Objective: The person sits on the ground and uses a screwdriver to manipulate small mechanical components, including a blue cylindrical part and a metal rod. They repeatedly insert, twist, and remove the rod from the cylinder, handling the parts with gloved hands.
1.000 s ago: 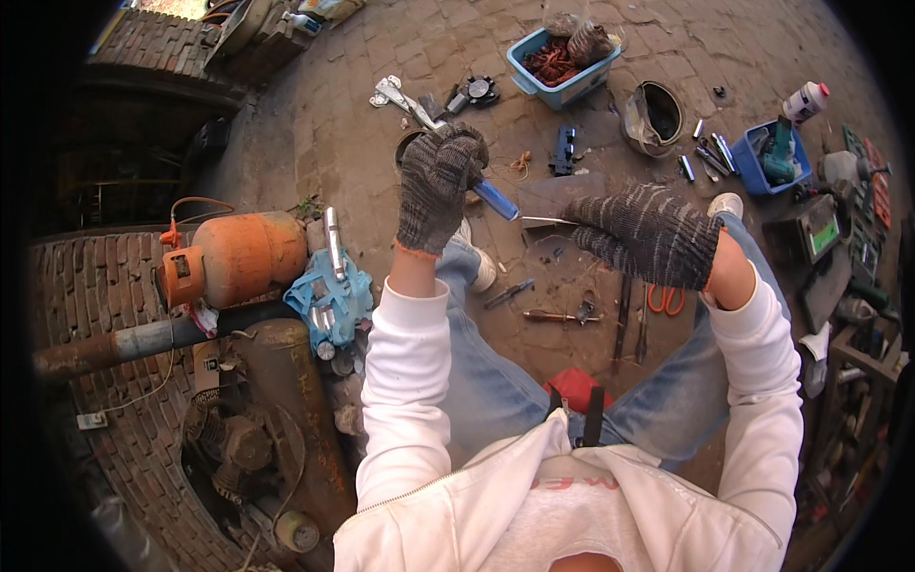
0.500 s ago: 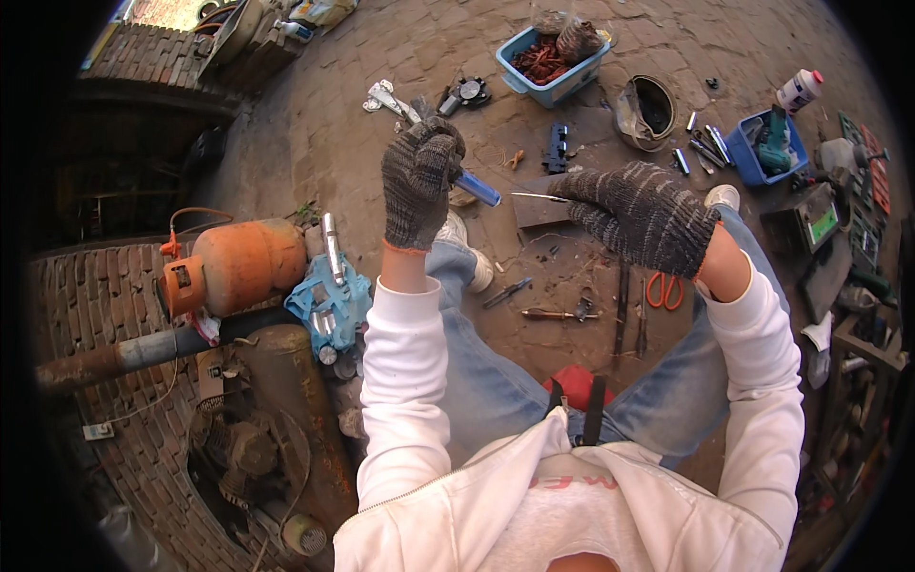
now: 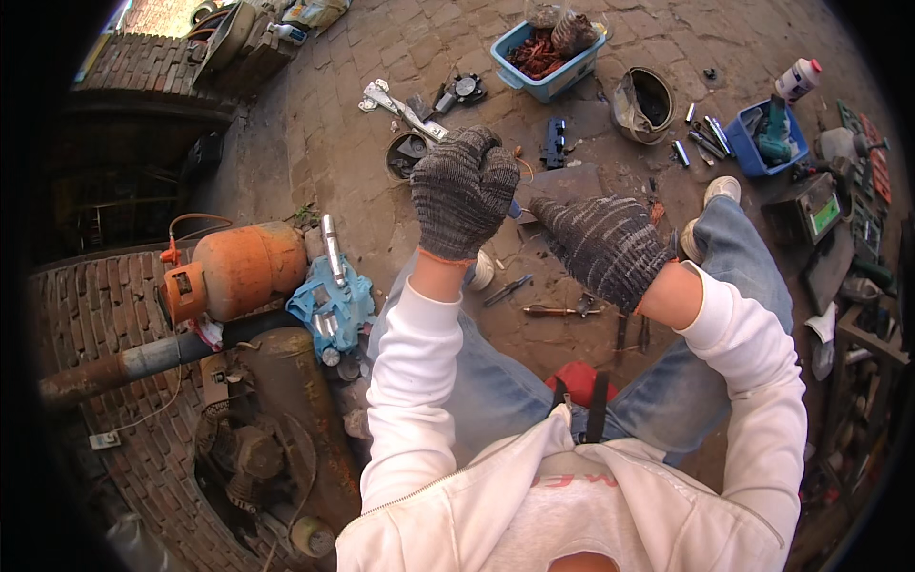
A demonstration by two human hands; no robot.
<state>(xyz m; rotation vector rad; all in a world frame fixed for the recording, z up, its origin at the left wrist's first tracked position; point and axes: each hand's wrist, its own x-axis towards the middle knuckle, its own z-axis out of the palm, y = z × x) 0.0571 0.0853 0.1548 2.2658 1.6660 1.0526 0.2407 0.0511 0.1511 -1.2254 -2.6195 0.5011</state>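
Both my hands wear grey knit gloves and are raised above my knees. My left hand (image 3: 464,191) is clenched in a fist with its back to the camera, and nothing shows inside it. A short blue piece (image 3: 516,208) shows just at its right edge; I cannot tell if it is held. My right hand (image 3: 602,246) is flat, fingers together, pointing at the left fist and almost touching it. It holds nothing that I can see.
On the brick paving lie a screwdriver (image 3: 558,311), pliers (image 3: 631,331), a metal bracket (image 3: 400,105) and a round tin (image 3: 408,153). A blue tub of red parts (image 3: 548,52) stands far ahead and a blue box (image 3: 767,143) at the right. An orange gas cylinder (image 3: 238,272) and a blue casting (image 3: 332,305) are at my left.
My left fist has stayed raised and clenched. My right hand has come closer to it, fingers stretched toward the fist. The view has shifted slightly.
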